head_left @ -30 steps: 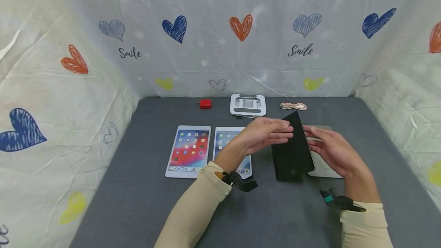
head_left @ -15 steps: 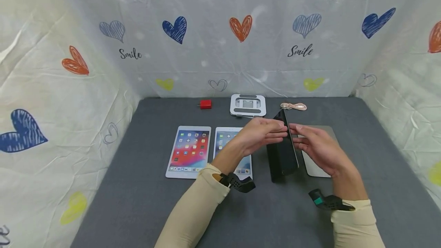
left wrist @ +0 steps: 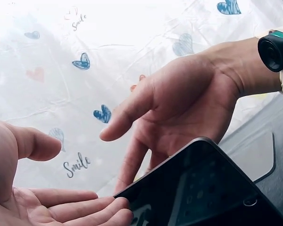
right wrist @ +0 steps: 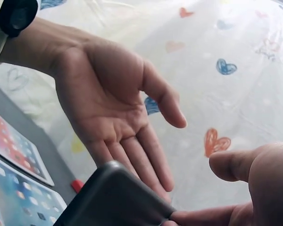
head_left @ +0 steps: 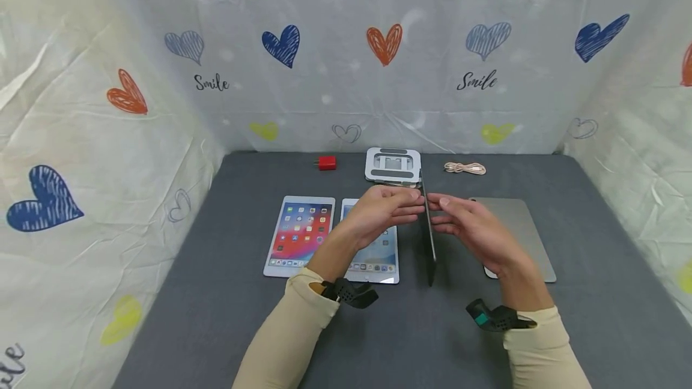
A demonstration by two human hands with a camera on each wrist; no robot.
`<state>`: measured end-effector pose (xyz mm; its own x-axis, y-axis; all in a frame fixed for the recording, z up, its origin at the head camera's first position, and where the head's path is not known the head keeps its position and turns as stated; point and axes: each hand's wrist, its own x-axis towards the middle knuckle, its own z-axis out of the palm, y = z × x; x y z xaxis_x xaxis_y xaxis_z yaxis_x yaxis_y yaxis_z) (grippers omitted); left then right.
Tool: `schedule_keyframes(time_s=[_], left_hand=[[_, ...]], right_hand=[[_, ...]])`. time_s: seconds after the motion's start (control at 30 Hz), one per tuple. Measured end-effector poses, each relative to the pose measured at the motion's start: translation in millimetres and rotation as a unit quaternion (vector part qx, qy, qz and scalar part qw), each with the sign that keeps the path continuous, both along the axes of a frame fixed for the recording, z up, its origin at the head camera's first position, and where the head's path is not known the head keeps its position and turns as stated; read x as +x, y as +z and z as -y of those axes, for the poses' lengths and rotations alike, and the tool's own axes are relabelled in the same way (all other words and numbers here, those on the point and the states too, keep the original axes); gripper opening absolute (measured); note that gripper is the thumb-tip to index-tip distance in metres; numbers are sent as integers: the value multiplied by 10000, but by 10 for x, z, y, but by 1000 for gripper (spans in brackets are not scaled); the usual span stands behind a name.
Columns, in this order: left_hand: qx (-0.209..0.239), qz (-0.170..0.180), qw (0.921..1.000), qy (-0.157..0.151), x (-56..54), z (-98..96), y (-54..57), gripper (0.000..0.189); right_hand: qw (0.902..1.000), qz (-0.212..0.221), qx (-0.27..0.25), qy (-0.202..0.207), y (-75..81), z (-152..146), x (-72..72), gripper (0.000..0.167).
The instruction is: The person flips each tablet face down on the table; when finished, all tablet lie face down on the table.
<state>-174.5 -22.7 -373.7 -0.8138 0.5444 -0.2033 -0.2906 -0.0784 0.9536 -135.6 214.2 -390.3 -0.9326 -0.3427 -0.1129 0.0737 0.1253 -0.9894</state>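
Slim black tablet w/ glossy dark screen (left wrist: 193, 188) stands upright, edge-on to head cam, btwn L hand (head_left: 381, 212) & R hand (head_left: 476, 227); fingers of both straight, laid against its opposite faces. Can't tell if lower edge touches dark grey bench (head_left: 216, 323). Flat silver-grey tablet (head_left: 516, 233) lies to R; white-framed lit tablets (head_left: 301, 233) to L. At back: red plug (head_left: 327, 163), silver metal stand (head_left: 393, 164), beige coiled cable (head_left: 465, 168).
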Motion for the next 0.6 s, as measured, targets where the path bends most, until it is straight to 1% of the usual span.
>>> schedule_keyframes(time_s=[0.17,0.27,0.37,0.5,0.6], left_hand=[[-316,-65,9995,57,38,163,8,45],[-312,105,9993,159,29,255,-9,47],[-316,244,9988,278,22,333,-34,49],[-477,316,9975,411,27,412,-80,49],[-550,408,9964,491,26,456,-128,49]], right_hand=[[9999,93,55,83,-82,38,-8,62],[9997,208,135,69,-177,26,-21,62],[9982,470,360,32,-297,4,-40,63],[9951,810,551,112,-453,-24,-55,63],[9940,912,577,194,-523,-46,-40,63]])
